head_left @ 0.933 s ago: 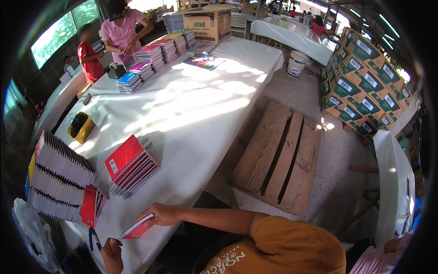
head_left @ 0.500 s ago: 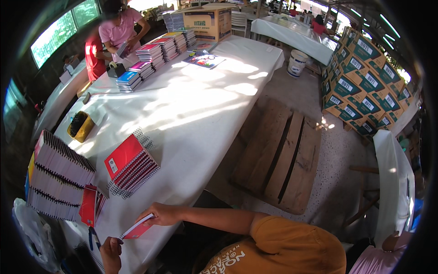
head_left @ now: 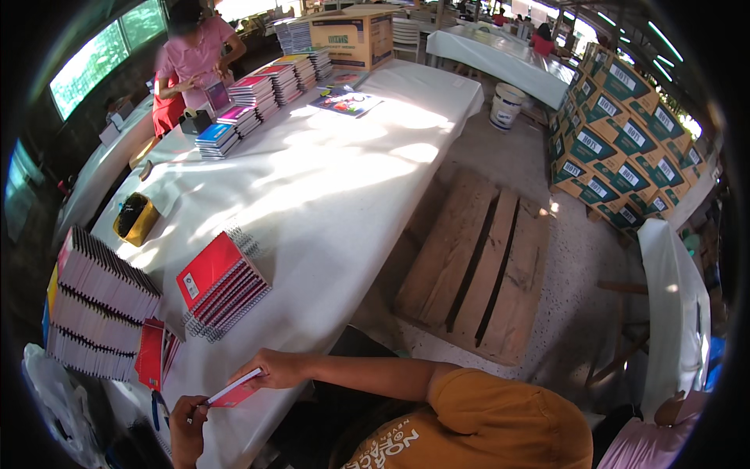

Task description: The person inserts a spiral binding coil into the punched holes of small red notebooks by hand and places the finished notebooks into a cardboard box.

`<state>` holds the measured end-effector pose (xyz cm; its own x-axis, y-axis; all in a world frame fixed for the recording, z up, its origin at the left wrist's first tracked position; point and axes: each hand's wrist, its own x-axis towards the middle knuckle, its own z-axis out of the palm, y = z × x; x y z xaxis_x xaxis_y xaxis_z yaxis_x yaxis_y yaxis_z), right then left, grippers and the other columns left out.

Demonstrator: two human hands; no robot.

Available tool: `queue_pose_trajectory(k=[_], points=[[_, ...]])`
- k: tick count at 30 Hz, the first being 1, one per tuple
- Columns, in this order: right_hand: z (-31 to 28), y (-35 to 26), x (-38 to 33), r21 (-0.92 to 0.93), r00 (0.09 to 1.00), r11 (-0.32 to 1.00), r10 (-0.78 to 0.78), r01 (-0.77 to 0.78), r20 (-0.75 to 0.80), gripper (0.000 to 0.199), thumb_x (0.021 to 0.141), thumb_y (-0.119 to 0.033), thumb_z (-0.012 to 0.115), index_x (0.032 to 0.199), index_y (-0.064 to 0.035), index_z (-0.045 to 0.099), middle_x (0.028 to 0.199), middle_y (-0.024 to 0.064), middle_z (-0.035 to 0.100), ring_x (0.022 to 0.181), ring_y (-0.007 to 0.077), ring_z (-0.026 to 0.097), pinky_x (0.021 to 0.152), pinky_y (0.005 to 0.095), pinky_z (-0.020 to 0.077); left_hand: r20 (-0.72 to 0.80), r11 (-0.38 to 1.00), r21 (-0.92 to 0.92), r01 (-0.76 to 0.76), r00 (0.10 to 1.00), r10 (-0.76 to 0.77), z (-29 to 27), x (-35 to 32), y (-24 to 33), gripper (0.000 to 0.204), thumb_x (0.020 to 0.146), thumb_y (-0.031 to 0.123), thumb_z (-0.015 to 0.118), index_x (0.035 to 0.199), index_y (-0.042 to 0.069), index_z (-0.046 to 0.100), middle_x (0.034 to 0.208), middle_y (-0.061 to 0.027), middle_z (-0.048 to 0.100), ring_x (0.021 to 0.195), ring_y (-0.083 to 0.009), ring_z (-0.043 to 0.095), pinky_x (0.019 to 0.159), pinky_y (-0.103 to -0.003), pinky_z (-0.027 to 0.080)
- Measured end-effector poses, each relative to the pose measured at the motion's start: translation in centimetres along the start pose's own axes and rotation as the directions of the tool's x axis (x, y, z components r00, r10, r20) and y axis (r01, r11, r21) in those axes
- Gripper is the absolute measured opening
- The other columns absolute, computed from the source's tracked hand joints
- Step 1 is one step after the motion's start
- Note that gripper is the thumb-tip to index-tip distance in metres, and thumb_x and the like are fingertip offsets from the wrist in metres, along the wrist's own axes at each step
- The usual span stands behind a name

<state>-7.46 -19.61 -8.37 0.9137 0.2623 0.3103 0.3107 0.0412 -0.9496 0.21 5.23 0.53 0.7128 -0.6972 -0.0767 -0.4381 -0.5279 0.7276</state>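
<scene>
Running this from my end, left to right. Crumpled clear plastic bag sat at the near-left end of the white-covered bench. Next to it I had a tall stack of thick white-paged books with black spiral bindings. Beyond that, a yellow rectangular tub, black contents, couldn't make them out. Small red-covered notebooks leaned by the stack's right side; blue-handled tool just below, kind unclear.

My left hand had its fingers at the left end of a thin red-covered notebook with white pages; pinching or only touching, I couldn't tell. Far side: a person in a pink shirt, standing. Mid-bench, a stack of red spiral notebooks, well clear of my hands. The thin notebook was tilted at the bench's near part, between both hands. My right hand was clamped on its right end, thumb and fingers around the edge, hands apart.

Farther back I got a brown cardboard box on the bench. Right of the bench, a slatted brown wooden pallet, a white plastic bucket, then piled brown-and-green cartons.
</scene>
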Motion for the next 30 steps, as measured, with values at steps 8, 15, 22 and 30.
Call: queue_pose_trajectory(k=[8,15,22,30], points=[[0.0,-0.8,0.0,-0.059,1.000,0.998,-0.002,0.003,0.010,0.031,0.085,-0.005,0.058,0.117,-0.0065,0.059,0.103,0.0176,0.065,0.081,0.0243,0.062,0.077,0.0313,0.0459,-0.140,0.848,0.461,-0.262,0.922,0.361,1.4,0.3,4.7,0.027,0.069,-0.003,0.066,0.094,0.002,0.055,0.085,-0.0102,0.056,0.074,-0.0255,0.055,0.073,-0.035,0.041],[0.1,0.4,-0.2,-0.123,0.988,0.981,-0.155,0.152,-0.009,0.040,0.083,-0.002,0.058,0.121,-0.0126,0.057,0.111,0.0130,0.063,0.093,0.0299,0.063,0.081,0.0334,0.0475,-0.028,0.732,0.655,-0.184,0.963,0.267,2.0,1.0,4.9,0.024,0.066,0.004,0.070,0.086,0.005,0.057,0.085,-0.0095,0.059,0.085,-0.0300,0.054,0.075,-0.039,0.037],[0.3,-0.6,-0.1,-0.098,0.992,0.989,-0.100,0.108,0.082,0.043,0.081,0.002,0.056,0.122,-0.0084,0.055,0.112,0.0155,0.062,0.098,0.0313,0.061,0.084,0.0341,0.0464,-0.254,0.560,0.827,0.057,0.925,0.282,3.1,-0.5,4.7,0.061,0.069,0.027,0.073,0.117,0.001,0.046,0.123,-0.0197,0.045,0.115,-0.0352,0.042,0.094,-0.047,0.031],[3.1,1.1,-2.3,-0.089,0.977,0.973,-0.213,0.215,0.029,0.057,0.072,0.008,0.051,0.126,-0.0085,0.052,0.113,0.0148,0.061,0.099,0.0318,0.060,0.085,0.0377,0.0463,-0.315,0.139,0.948,0.285,0.796,0.517,10.2,-5.1,-3.7,0.065,0.093,0.046,0.041,0.138,-0.001,0.031,0.115,-0.0241,0.053,0.101,-0.0311,0.055,0.088,-0.044,0.041]])
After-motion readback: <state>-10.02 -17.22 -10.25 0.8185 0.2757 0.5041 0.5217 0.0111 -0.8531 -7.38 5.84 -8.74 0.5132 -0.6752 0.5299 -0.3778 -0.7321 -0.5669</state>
